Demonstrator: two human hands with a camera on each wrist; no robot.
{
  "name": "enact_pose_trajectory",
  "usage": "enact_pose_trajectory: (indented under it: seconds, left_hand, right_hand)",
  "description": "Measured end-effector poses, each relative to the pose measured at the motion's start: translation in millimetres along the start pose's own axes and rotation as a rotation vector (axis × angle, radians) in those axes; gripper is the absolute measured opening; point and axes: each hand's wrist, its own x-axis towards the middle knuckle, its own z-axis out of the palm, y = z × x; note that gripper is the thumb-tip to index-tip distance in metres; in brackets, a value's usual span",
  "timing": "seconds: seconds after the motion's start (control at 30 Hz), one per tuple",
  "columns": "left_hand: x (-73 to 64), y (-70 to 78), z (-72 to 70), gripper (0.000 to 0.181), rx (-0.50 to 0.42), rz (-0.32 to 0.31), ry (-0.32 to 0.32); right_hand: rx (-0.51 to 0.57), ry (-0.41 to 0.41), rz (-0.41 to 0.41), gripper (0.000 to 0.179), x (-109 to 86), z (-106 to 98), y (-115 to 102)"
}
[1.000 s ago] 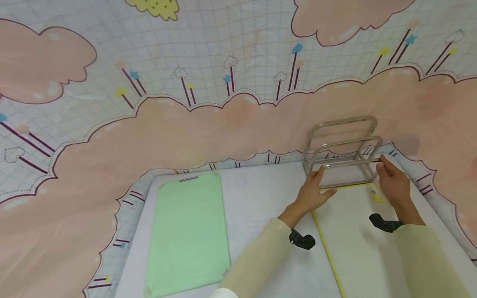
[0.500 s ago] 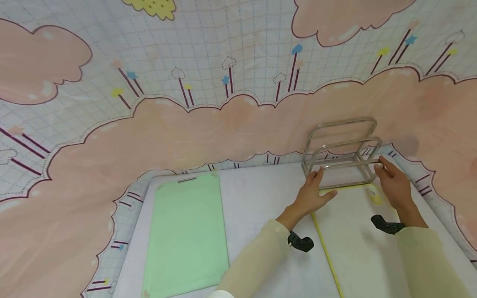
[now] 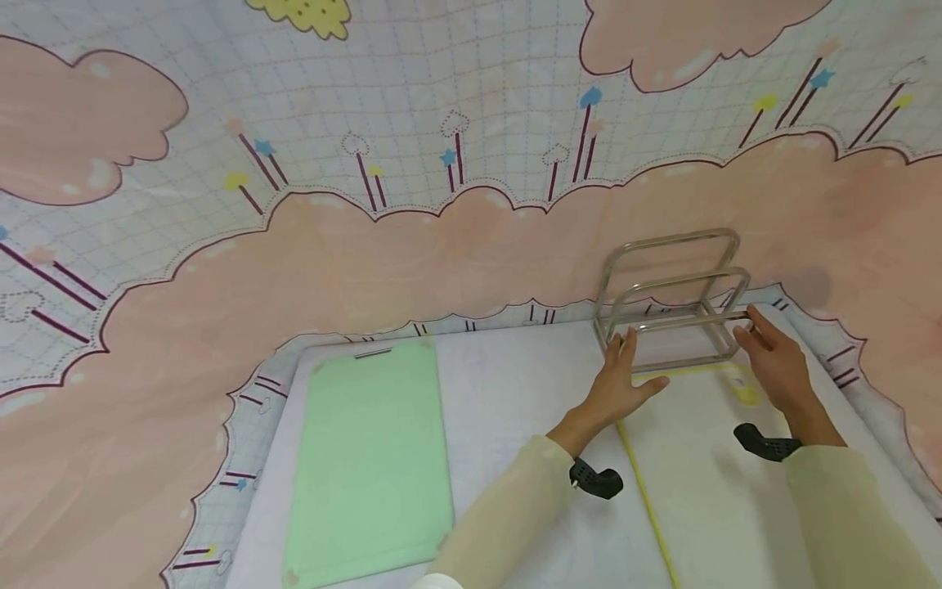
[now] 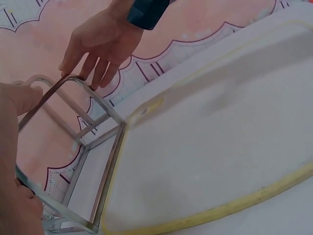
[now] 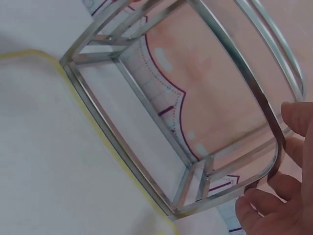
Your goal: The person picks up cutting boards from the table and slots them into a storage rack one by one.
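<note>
A silver metal rack (image 3: 673,323) with several upright loops stands at the back right of the white table. My left hand (image 3: 614,388) holds its front loop at the left end, the thumb spread toward the right in the head view. At the loop's right corner my right hand (image 3: 780,360) grips the bar; its thumb and curled fingers (image 5: 286,188) show around the bar in the right wrist view. Directly in front of the rack lies a white cutting board (image 3: 706,466) with a yellow rim and a yellow-edged hole, partly covered by the right arm.
A light green cutting board (image 3: 371,466) with a dark slot near its far edge lies flat on the left of the table (image 3: 508,393). Behind the table hangs a patterned peach and white cloth (image 3: 441,262), close to the rack's back. Dark wrist-worn devices sit on both wrists.
The rack has shifted very slightly to the left with both hands on it. Otherwise the hands keep their places, and both boards lie as before.
</note>
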Motion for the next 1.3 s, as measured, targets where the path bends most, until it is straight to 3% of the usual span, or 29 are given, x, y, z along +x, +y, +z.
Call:
enact_pose_trajectory:
  seconds: [0.13,0.4,0.73,1.03,1.3]
  left_hand:
    - [-1.5,-2.3,-2.7,0.087,0.003,0.004,0.002]
    - [-3.3,-6.5,-11.4,0.086,0.096,0.020,0.005]
    - [-9.7,-14.8,-16.6,0.085,0.097,0.039,0.043]
    - [-13.0,-17.4,-23.7,0.084,0.140,0.040,0.041]
    - [-17.7,-18.5,-27.4,0.085,0.113,0.020,0.036]
  right_hand:
    - [-0.012,0.008,-0.004,0.066,0.1,2.9,-2.2]
    - [-0.028,0.020,-0.004,0.068,-2.0,8.7,-8.0]
    - [-0.072,0.024,-0.030,0.068,-2.9,16.4,-12.5]
    - [-0.080,0.009,-0.013,0.068,-3.1,22.1,-17.7]
    - [-0.082,0.004,-0.025,0.067,-6.0,25.2,-21.5]
